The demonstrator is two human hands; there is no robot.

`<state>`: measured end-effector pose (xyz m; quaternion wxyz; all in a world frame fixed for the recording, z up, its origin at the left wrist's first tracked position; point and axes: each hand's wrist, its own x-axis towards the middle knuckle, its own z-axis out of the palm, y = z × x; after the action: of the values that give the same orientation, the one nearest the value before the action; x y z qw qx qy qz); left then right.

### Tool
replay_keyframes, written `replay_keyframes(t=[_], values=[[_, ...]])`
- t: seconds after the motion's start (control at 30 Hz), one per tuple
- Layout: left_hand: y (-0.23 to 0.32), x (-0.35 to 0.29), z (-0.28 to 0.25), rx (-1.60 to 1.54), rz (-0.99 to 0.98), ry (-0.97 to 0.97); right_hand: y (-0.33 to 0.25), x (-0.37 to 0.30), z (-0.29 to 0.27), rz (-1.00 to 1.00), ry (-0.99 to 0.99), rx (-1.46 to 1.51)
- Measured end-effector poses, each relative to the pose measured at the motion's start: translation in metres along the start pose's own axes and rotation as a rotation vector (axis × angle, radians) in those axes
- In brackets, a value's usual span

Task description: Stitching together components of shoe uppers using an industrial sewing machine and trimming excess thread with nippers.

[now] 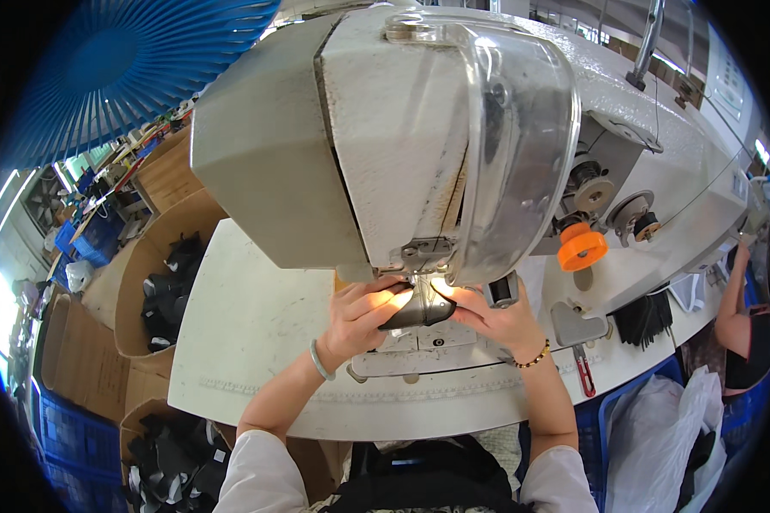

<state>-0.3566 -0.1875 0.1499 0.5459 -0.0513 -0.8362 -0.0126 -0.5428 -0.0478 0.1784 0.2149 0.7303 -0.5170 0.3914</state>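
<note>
A dark grey curved piece with a black edge (421,309), perhaps part of a shoe upper, lies under the needle area of a large white sewing machine (393,111). My left hand (359,315) grips its left side, with the fingers bent near the lit needle area. On the opposite side, my right hand (498,320) pinches the black edge between thumb and fingers. The machine's lamp shines brightly on both sets of fingertips. The machine head hides the needle's upper part and some of the fingers.
Small scissors or snips with a red handle (583,372) lie right of my right hand, near black strips (644,321). Cardboard boxes (137,295) of black pieces stand left. A blue crate with plastic bags (659,427) is at lower right. Another person's arm (731,299) shows far right.
</note>
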Motion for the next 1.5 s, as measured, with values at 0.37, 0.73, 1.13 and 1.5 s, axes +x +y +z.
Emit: replay_keyframes(t=[0.37,0.73,1.13,1.5], values=[[0.007,-0.002,-0.001,-0.005,-0.079,0.012,-0.006,0.000,0.001,0.052,-0.045,0.031],[0.007,-0.003,0.000,-0.044,-0.040,0.003,-0.001,-0.001,0.001,-0.028,0.029,-0.031],[0.012,-0.006,-0.003,-0.025,-0.080,0.002,0.002,-0.011,0.007,0.054,-0.019,0.121],[0.016,-0.004,-0.005,-0.020,-0.061,-0.016,0.003,-0.006,0.003,-0.024,0.003,0.054]])
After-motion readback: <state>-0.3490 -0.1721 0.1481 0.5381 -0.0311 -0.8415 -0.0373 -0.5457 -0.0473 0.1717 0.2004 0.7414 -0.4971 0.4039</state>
